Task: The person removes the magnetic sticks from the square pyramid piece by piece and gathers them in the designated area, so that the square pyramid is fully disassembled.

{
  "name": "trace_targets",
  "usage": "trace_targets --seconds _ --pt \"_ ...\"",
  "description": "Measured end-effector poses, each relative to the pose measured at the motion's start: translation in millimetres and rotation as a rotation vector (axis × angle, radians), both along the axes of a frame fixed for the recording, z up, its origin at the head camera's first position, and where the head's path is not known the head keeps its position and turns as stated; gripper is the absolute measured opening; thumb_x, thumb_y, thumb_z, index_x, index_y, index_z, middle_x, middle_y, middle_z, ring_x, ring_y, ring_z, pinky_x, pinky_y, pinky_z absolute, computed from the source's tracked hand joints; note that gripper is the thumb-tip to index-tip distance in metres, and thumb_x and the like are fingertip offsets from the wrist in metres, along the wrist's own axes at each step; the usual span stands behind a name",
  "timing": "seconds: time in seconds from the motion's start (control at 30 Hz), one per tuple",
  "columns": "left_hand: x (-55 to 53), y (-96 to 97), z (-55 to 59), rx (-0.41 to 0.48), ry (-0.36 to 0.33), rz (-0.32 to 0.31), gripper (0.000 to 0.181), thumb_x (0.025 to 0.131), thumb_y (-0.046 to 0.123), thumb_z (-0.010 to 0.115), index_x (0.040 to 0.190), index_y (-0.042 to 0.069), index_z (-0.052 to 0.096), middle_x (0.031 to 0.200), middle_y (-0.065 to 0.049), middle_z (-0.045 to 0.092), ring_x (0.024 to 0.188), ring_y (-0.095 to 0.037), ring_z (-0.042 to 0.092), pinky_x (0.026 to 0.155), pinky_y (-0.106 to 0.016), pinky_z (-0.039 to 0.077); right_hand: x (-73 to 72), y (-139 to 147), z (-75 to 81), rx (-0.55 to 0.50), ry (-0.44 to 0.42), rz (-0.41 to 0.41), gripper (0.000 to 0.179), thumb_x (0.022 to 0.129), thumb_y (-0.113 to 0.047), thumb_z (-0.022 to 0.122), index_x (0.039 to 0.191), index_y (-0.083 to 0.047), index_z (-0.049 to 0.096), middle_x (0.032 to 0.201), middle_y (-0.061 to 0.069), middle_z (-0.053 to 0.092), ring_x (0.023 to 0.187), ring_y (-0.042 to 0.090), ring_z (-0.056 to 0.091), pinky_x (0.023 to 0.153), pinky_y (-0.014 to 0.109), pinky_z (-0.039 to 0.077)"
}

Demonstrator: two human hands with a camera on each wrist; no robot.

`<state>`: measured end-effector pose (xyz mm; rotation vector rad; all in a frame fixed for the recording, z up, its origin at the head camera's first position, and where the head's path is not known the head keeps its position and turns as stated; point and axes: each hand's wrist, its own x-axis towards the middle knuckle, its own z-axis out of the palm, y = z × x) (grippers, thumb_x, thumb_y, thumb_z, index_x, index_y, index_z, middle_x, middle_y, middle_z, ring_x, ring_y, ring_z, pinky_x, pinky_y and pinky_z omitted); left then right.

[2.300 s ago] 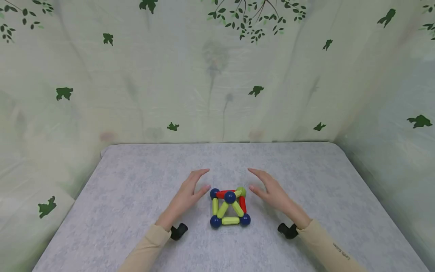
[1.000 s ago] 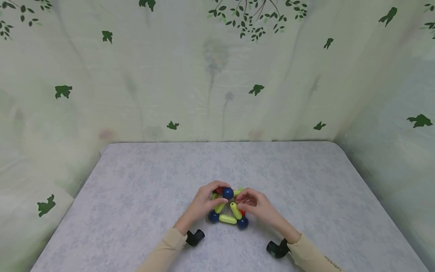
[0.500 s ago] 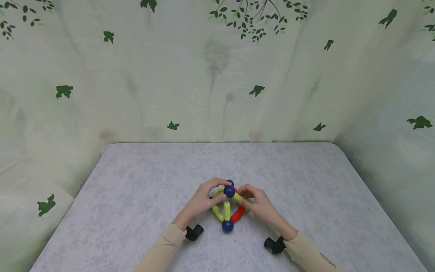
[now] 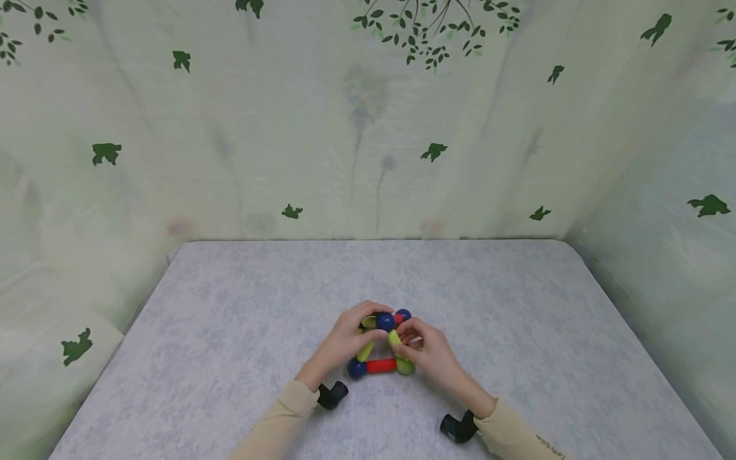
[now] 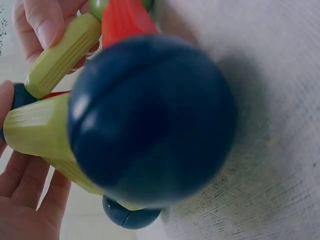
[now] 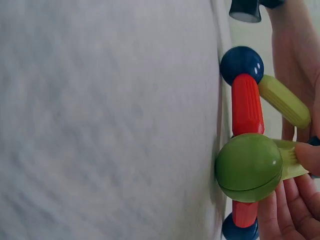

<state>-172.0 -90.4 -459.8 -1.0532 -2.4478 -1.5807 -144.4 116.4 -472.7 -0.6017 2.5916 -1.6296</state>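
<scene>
A magnetic stick-and-ball frame stands on the table between my hands. My left hand (image 4: 345, 335) pinches the blue ball (image 4: 384, 322) at its top between thumb and fingers. A yellow-green rod (image 6: 290, 162) slopes up from the green ball (image 4: 405, 366) at the front right, and my right hand (image 4: 428, 351) pinches that rod. Along the front a red rod (image 4: 381, 366) joins the green ball to another blue ball (image 5: 155, 120). In the right wrist view a second yellow-green rod (image 6: 285, 101) rises from the front-left blue ball. My fingers hide part of the back.
The grey-white cloth-covered table (image 4: 259, 287) spreads around the frame. Behind it hangs a pale curtain (image 4: 322, 128) with leaf prints. Black wrist cameras (image 4: 333, 395) sit on both wrists, low beside the frame.
My hands came in from both sides and took hold of the frame's top ball and a sloping rod. The base has turned, bringing the green ball from the back right to the front right.
</scene>
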Motion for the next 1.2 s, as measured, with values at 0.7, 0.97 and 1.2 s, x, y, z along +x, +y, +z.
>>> trace_targets --seconds 0.7,0.97,1.2 --pt "-1.2 0.1 2.8 -0.035 -0.035 -0.024 0.039 0.092 0.008 0.064 0.129 0.004 0.056 0.125 -0.008 0.059 0.114 -0.020 0.055 0.096 -0.041 0.044 2.1 4.3 13.2 -0.073 -0.081 -0.040 0.015 0.087 0.001 0.066 0.101 0.000 0.061 0.096 0.009 0.064 0.087 0.023 0.061 0.075 0.029 0.053" --pt "3.8 9.2 -1.1 -0.015 0.046 0.077 0.039 0.085 0.011 0.073 0.121 0.005 0.060 0.116 -0.007 0.059 0.105 -0.017 0.056 0.090 -0.042 0.048 -31.0 15.7 3.1 -0.021 0.043 0.028 0.026 0.087 0.001 0.067 0.112 -0.003 0.061 0.111 0.011 0.063 0.108 0.029 0.057 0.100 0.050 0.039" --pt "7.7 12.8 -1.5 -0.037 0.081 0.139 0.036 0.086 0.011 0.072 0.121 0.005 0.062 0.115 -0.003 0.056 0.106 -0.018 0.054 0.089 -0.040 0.049 -34.6 18.2 -0.4 0.040 0.057 0.112 0.022 0.089 -0.008 0.067 0.110 -0.006 0.062 0.107 0.006 0.065 0.102 0.024 0.060 0.097 0.050 0.042"
